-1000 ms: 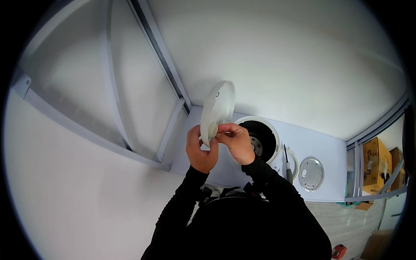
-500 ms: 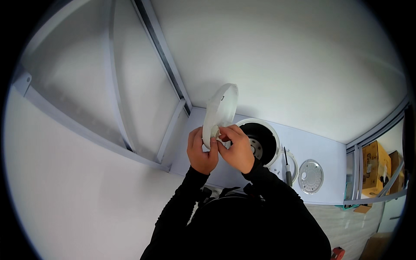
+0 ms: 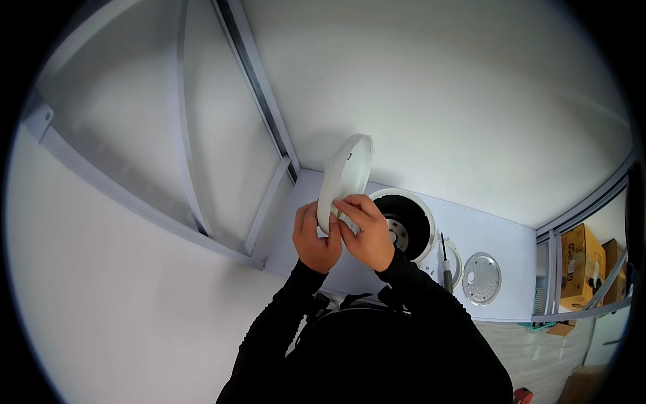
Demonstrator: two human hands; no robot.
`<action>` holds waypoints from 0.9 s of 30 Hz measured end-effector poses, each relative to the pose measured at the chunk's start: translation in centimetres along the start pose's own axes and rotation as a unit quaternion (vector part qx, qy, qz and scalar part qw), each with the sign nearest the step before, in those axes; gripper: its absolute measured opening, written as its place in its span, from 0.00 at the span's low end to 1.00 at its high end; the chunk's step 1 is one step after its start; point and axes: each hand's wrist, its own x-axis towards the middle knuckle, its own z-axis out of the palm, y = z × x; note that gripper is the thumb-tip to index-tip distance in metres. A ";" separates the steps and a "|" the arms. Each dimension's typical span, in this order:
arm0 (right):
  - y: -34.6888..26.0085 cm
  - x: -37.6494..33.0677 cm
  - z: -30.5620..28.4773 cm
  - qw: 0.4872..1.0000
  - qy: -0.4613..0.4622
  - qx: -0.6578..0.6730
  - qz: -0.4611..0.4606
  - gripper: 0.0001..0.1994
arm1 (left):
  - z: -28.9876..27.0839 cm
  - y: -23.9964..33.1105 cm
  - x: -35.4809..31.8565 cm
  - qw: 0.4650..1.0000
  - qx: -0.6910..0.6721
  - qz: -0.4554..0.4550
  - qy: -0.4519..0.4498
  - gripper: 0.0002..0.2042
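White round plastic lid (image 3: 346,176) remains upright, pinched by left hand (image 3: 315,237) and right hand (image 3: 367,232); position barely changed.

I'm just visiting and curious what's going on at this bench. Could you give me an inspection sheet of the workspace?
Surface: white table, against white walls.
Job's things: round white lid, held upright on edge above the table; open round cooker body behind the hands.
Clutter: perforated metal disc, screwdriver and a white ring lying right of the cooker.
Fingers: left hand grips the lid's lower edge; right hand pinches at the same spot.
Cables: nothing seen.
Surroundings: cardboard boxes on shelving, far right.
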 end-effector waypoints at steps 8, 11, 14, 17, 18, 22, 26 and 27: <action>0.9 -0.6 1.2 0.999 0.049 -0.010 0.004 0.22 | 0.2 0.2 0.4 1.000 0.021 0.019 0.001 0.15; 1.9 -0.7 1.2 0.999 0.040 -0.002 0.004 0.22 | -0.1 -0.1 0.4 0.999 0.023 0.031 -0.011 0.17; 2.4 -0.3 1.2 0.998 0.022 0.038 0.045 0.22 | -0.1 -0.6 0.2 0.999 -0.003 0.020 -0.028 0.20; 2.8 -0.8 1.5 0.982 0.000 0.122 0.142 0.20 | -0.2 -0.7 0.3 0.999 -0.012 0.011 -0.042 0.22; 2.9 -1.0 1.6 0.971 -0.008 0.155 0.181 0.18 | -0.3 -0.7 0.3 0.999 -0.004 0.016 -0.044 0.23; 3.3 -0.9 1.5 0.918 -0.024 0.317 0.239 0.13 | -0.6 -1.2 0.3 0.999 -0.010 0.015 -0.043 0.24; 3.8 -0.8 1.4 0.887 -0.019 0.374 0.271 0.11 | -0.6 -0.4 0.3 0.998 -0.030 -0.035 -0.054 0.25; 3.8 -0.8 1.5 0.886 -0.017 0.375 0.273 0.11 | -0.5 -0.6 0.2 0.998 -0.028 -0.036 -0.049 0.25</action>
